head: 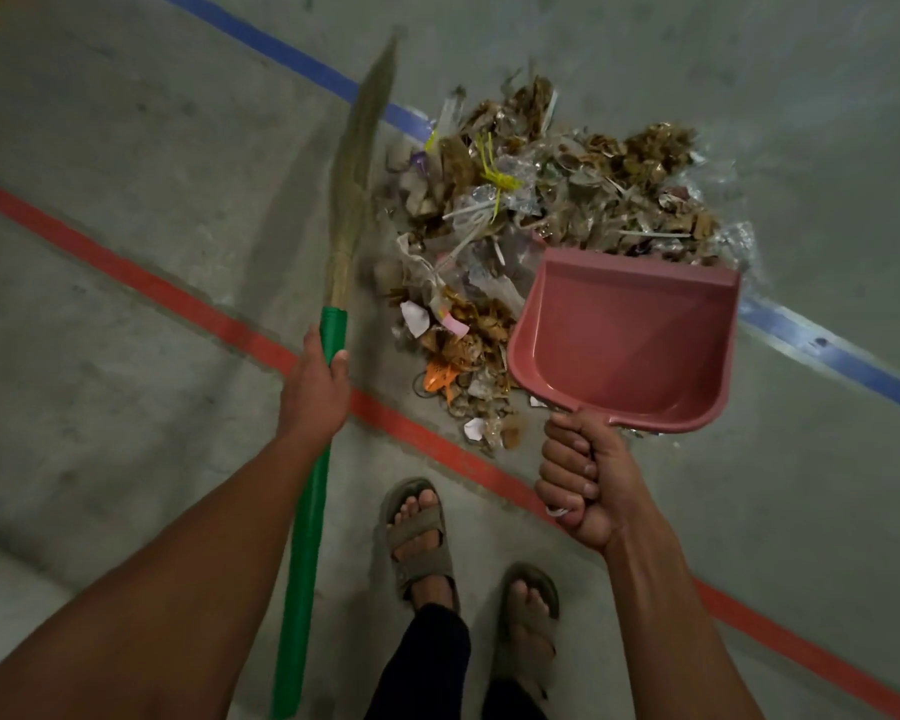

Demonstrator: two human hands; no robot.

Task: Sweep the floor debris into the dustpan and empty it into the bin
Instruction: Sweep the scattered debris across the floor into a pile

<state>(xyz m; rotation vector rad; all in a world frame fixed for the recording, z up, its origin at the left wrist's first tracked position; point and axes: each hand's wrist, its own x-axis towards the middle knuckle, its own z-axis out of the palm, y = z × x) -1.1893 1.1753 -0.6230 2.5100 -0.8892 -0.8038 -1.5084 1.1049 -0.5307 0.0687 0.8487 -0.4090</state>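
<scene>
Two bare arms reach forward from the lower corners. Left hand (315, 379) is closed around the broom (328, 350) at its green plastic handle, grass bristles pointing to upper centre. Right hand (583, 480) is fisted on the handle of the pink dustpan (630, 335), empty, smooth, scoop-shaped, at centre right. Debris (531, 210), dry leaves, paper scraps and clear film, lies piled on the concrete floor (126, 148) just beyond both.

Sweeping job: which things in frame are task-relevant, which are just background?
In the job:
- broom, gripped by left hand
- pink dustpan, empty, gripped by right hand
- debris pile on the floor

Background:
- red floor line
- blue floor line
- sandals

No bin in view.
</scene>
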